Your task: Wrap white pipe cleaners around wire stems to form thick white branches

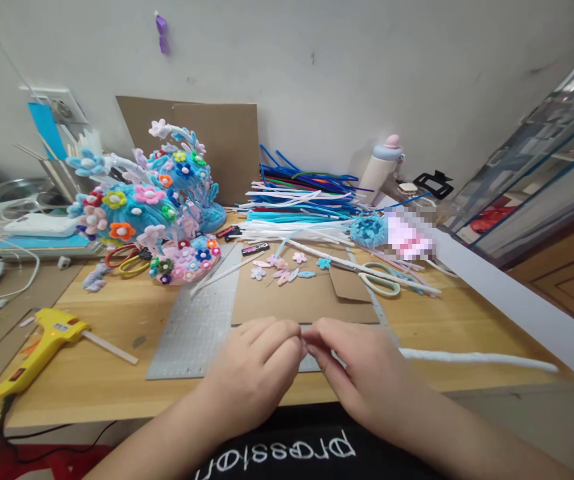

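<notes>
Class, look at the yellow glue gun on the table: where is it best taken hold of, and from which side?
Probably mid-handle on the yellow glue gun, coming from the near edge of the table. It lies on its side, with the slim handle slanting toward that edge, while the pale glue stick juts out to the right.

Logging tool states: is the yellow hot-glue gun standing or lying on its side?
Lying on its side: the hot-glue gun shows a broad flank upward, handle along the table.

Black garment (287, 437): white letters "pression". Small black item (255, 249): pale lettering, unclear.
</notes>
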The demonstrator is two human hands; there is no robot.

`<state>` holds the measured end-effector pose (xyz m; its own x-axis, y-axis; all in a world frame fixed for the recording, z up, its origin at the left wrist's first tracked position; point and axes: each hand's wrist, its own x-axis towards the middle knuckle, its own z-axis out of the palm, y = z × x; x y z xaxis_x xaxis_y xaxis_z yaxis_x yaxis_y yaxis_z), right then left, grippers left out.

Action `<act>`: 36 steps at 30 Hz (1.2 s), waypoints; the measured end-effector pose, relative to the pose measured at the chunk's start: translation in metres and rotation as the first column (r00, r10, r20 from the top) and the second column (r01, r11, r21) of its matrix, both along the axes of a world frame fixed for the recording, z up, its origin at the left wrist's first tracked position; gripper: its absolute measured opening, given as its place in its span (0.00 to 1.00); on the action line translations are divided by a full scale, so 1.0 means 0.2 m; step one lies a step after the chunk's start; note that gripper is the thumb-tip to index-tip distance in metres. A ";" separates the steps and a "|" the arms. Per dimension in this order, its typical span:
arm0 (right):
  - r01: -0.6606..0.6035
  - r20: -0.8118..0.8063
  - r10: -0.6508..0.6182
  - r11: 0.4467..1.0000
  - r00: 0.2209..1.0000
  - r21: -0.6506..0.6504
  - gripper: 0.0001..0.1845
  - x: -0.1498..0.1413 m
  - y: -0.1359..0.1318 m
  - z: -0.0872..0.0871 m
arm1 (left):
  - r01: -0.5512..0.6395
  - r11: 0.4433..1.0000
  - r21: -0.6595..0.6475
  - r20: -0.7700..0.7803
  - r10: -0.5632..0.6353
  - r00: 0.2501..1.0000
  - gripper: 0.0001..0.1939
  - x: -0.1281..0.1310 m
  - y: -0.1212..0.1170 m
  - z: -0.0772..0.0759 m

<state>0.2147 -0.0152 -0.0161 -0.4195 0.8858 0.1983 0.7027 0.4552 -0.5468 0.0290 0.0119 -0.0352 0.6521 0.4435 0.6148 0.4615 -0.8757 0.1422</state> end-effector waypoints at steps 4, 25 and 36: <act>0.065 0.012 -0.064 0.995 0.998 -0.070 0.05 0.00 0.01 -0.01 | -0.067 0.994 -0.083 0.050 0.072 0.996 0.05 0.01 -0.01 -0.02; 0.030 -0.294 0.052 0.963 0.954 0.268 0.08 0.03 0.00 0.01 | 0.482 0.504 -0.716 0.610 0.117 0.784 0.12 0.12 0.00 -0.11; -0.035 0.114 -0.001 0.949 0.993 0.313 0.12 0.06 0.04 -0.02 | -0.026 0.998 -0.063 -0.018 0.025 1.000 0.09 -0.02 0.09 0.10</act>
<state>0.2260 -0.0076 -0.0195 -0.4696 0.7786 0.4163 0.7415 0.6038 -0.2926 0.0249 0.0293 -0.0148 0.6500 0.4978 0.5741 0.4866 -0.8530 0.1887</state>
